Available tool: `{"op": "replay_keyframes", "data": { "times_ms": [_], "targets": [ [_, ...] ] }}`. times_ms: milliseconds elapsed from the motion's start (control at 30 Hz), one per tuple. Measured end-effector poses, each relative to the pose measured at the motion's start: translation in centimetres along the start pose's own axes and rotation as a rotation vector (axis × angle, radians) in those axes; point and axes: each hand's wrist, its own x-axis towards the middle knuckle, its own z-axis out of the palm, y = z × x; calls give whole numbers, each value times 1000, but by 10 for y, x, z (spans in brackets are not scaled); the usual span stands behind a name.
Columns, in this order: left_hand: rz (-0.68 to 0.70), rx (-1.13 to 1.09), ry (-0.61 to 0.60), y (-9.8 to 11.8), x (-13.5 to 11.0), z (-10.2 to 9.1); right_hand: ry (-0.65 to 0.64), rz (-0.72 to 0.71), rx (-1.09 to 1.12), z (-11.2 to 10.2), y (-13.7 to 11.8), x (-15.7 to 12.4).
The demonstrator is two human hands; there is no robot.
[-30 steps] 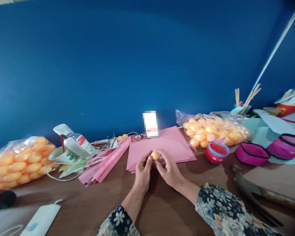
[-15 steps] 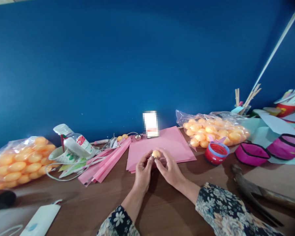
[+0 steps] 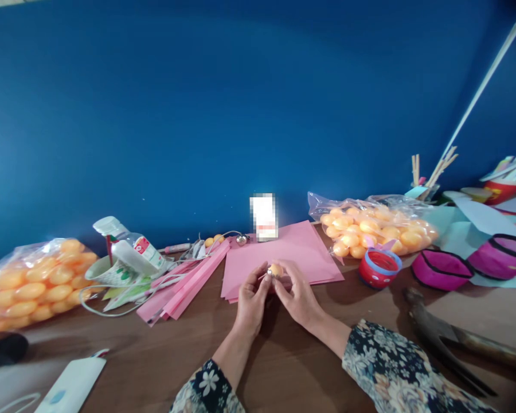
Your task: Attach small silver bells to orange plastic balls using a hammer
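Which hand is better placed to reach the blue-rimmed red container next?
Probably the right hand, nearer the red container on that side. However, it and the left hand both hold the yellow ball.

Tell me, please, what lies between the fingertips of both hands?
In the head view, a small orange ball is between the left hand and the right hand, with a tiny silvery piece beside it.
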Motion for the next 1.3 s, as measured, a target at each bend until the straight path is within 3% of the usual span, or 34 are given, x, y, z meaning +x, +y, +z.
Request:
{"op": "replay_keyframes", "data": {
  "times_ms": [500, 833, 1300],
  "targets": [
    [0, -15, -16, -3, 3, -5, -36, -115, -57, -2, 0, 1],
    [-33, -84, 12, 0, 2, -3, -81, -34, 42, -3, -2, 0],
    [5, 1, -2, -1, 2, -2, 21, 91, 76, -3, -4, 2]
  ]
}}
